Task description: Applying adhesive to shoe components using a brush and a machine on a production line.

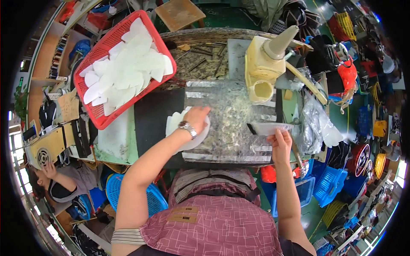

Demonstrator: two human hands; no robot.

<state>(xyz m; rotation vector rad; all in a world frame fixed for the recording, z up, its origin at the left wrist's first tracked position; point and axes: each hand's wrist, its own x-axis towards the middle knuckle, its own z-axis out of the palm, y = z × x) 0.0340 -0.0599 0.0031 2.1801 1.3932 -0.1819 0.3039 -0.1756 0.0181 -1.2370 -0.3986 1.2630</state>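
My left hand [197,120], with a watch at the wrist, rests over a small fan of white flat pieces [174,123] at the left of the work board [230,149]. Its fingers are bent and close together; what they pinch, if anything, is hidden. At the board's right side my right hand [280,143] grips the right end of a flat pale brush [271,128] between thumb and fingers. The brush's dark tip points left over the board. Just beyond it stands a cream glue container [260,64] with a spout-like cup at its front.
A red basket [98,121] heaped with rounded white pieces [124,77] sits at the far left. Clear plastic bags [314,123] lie to the right. Thin rods are scattered at the back. Blue baskets [113,187] stand below the table; another person's hand [49,170] shows at left.
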